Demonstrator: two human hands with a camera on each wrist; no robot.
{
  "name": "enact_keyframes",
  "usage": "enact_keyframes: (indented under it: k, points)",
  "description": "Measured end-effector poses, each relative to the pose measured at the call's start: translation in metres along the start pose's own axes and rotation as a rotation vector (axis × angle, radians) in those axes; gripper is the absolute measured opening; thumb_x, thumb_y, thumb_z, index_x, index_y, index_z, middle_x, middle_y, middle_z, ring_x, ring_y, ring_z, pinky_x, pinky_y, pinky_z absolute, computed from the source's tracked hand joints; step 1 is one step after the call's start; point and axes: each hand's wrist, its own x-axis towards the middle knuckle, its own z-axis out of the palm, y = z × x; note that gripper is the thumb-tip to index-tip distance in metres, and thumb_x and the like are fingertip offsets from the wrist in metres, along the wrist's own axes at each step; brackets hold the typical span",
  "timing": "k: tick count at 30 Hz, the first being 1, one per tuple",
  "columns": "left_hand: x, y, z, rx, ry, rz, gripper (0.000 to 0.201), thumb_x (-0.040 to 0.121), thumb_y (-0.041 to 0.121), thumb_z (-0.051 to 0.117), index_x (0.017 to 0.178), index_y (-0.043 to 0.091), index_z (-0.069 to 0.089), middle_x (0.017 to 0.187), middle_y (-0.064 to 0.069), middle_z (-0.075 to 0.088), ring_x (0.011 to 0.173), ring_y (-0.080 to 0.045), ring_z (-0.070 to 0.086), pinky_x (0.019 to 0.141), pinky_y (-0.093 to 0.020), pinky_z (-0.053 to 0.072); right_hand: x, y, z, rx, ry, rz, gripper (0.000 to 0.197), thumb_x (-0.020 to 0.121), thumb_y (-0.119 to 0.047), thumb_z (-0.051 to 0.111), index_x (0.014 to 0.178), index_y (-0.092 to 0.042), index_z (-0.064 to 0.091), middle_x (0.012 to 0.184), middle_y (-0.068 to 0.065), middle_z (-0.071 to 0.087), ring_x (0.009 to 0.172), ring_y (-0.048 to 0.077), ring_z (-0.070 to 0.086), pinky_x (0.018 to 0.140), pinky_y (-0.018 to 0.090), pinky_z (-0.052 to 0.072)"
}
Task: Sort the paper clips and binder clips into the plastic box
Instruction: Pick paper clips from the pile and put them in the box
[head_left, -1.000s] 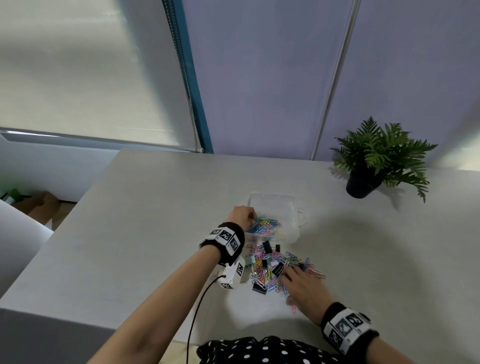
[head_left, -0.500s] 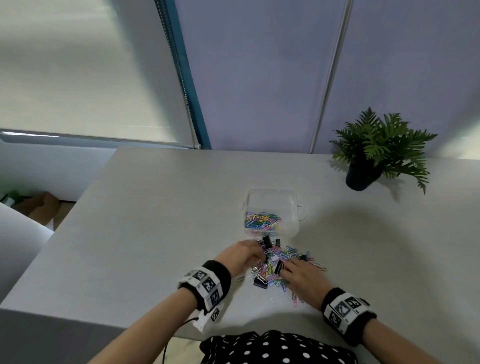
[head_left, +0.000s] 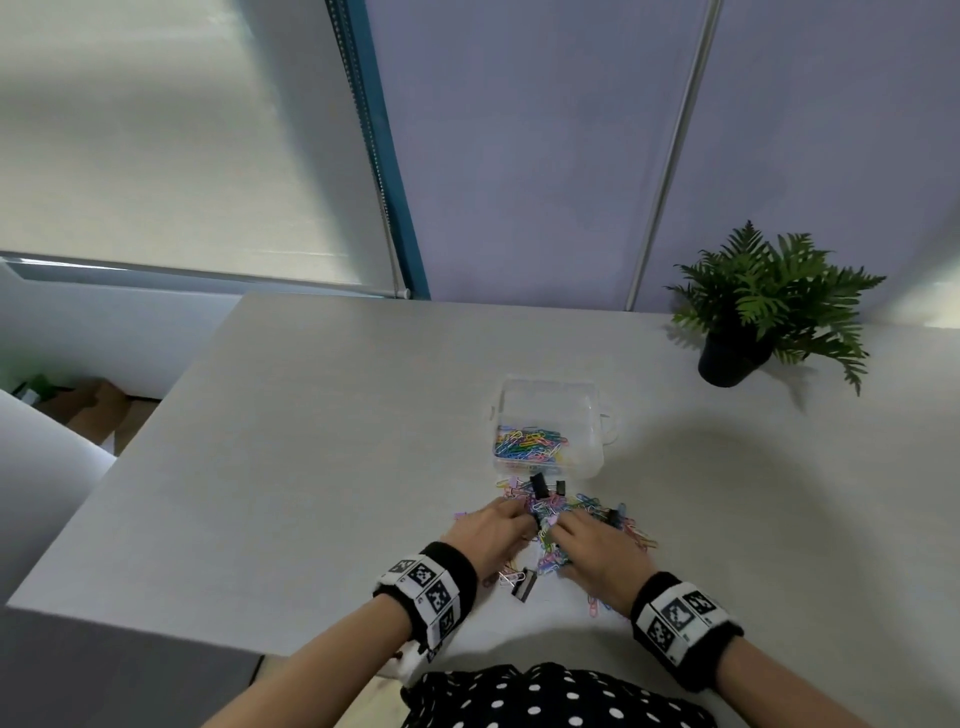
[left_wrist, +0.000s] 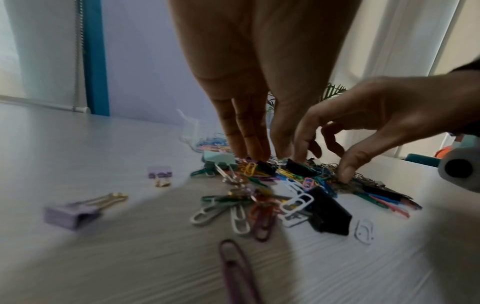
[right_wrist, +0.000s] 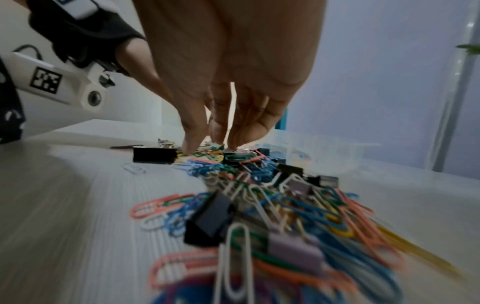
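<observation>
Left hand (head_left: 491, 530) drawn back from box (head_left: 550, 410) to pile (head_left: 566, 525) | fingertips of both hands set down into clips, grasp not discernible | right hand (head_left: 597, 558) just beside left.

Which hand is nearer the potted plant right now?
Right. The right hand is on the clip pile on the side toward the potted plant; the left hand is on the pile's far side from it.
</observation>
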Motion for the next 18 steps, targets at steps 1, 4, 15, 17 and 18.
enact_keyframes:
  k: [1, 4, 15, 17, 18]
  points:
    - [0.004, 0.004, 0.002, -0.009, 0.004, 0.007, 0.022, 0.092, 0.013, 0.047, 0.111, 0.008, 0.055, 0.114, -0.011, 0.052, 0.105, -0.027, 0.053, 0.084, -0.041, 0.050, 0.004, -0.003, 0.002, -0.019, -0.029, -0.024, 0.058, 0.040, -0.033, 0.088, 0.087, -0.015, 0.060, 0.082, -0.003, 0.062, 0.073, 0.014, 0.060, 0.058, 0.021, 0.050]
    - [0.014, 0.010, 0.014, 0.004, -0.044, -0.030, 0.029, 0.087, 0.009, 0.054, 0.116, 0.004, 0.050, 0.117, -0.013, 0.048, 0.103, -0.030, 0.053, 0.084, -0.045, 0.051, 0.010, -0.004, 0.009, -0.021, -0.114, -0.041, 0.075, 0.022, -0.039, 0.090, 0.088, -0.018, 0.063, 0.081, -0.008, 0.063, 0.072, 0.009, 0.059, 0.060, 0.017, 0.051]
    - [0.010, 0.010, 0.015, 0.020, -0.045, -0.043, 0.010, 0.089, 0.012, 0.051, 0.097, 0.006, 0.055, 0.107, -0.012, 0.051, 0.099, -0.027, 0.051, 0.078, -0.040, 0.051, 0.004, 0.006, 0.007, -0.017, -0.113, 0.023, 0.041, 0.039, -0.034, 0.089, 0.059, -0.028, 0.053, 0.057, -0.015, 0.053, 0.060, 0.005, 0.050, 0.044, 0.014, 0.034]
    - [0.009, 0.011, 0.015, 0.061, -0.043, -0.030, 0.015, 0.091, 0.012, 0.047, 0.102, 0.005, 0.054, 0.111, -0.014, 0.050, 0.103, -0.028, 0.050, 0.081, -0.042, 0.051, 0.002, 0.005, 0.001, 0.079, -0.038, 0.036, 0.024, 0.059, -0.029, 0.081, 0.068, -0.022, 0.059, 0.069, -0.010, 0.059, 0.072, 0.010, 0.053, 0.055, 0.018, 0.039]
    - [0.008, 0.011, 0.017, 0.074, -0.039, -0.021, 0.017, 0.092, 0.012, 0.046, 0.105, 0.004, 0.053, 0.113, -0.014, 0.049, 0.104, -0.028, 0.050, 0.081, -0.043, 0.051, 0.003, 0.009, -0.001, 0.175, -0.040, 0.072, 0.013, 0.072, -0.024, 0.073, 0.075, -0.018, 0.061, 0.077, -0.005, 0.060, 0.080, 0.013, 0.051, 0.064, 0.021, 0.039]
